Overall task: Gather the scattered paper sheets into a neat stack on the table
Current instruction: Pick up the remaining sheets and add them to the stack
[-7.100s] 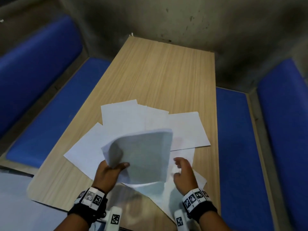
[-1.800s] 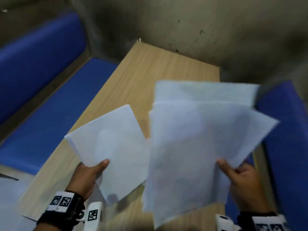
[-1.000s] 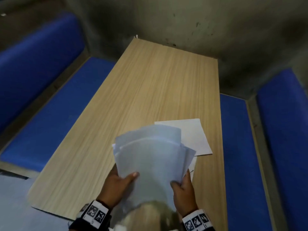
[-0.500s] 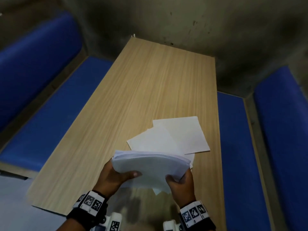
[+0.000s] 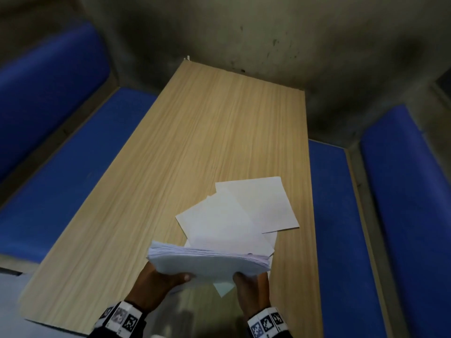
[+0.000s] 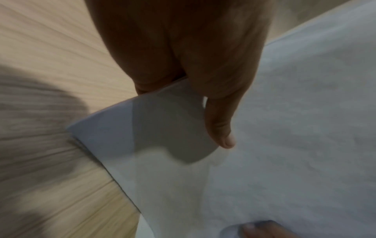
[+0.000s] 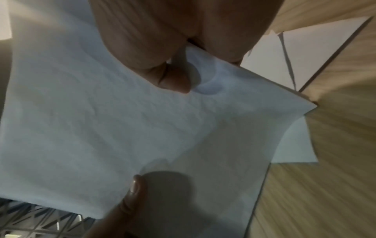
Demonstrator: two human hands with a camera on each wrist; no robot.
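Note:
Both hands hold a bundle of white paper sheets [image 5: 207, 262] above the near end of the wooden table [image 5: 207, 132]. My left hand [image 5: 158, 286] grips its left side, thumb on top. My right hand [image 5: 251, 286] grips the right side. In the left wrist view the left thumb [image 6: 219, 122] lies on the bundle [image 6: 284, 145]. The right thumb [image 7: 171, 75] presses the bundle [image 7: 101, 120] in the right wrist view. Loose sheets [image 5: 227, 223] lie overlapped on the table beyond the bundle, with one [image 5: 263, 203] farther right. A paper corner [image 5: 223, 289] pokes out below.
Blue padded benches flank the table, one on the left [image 5: 61, 181] and one on the right [image 5: 341, 240]. A stained concrete wall [image 5: 268, 40] closes the far end. The table's right edge runs close to the loose sheets.
Over the last second the bundle tipped from facing me to nearly flat and dropped lower. Both hands kept their grip. More of the loose sheets behind it now show.

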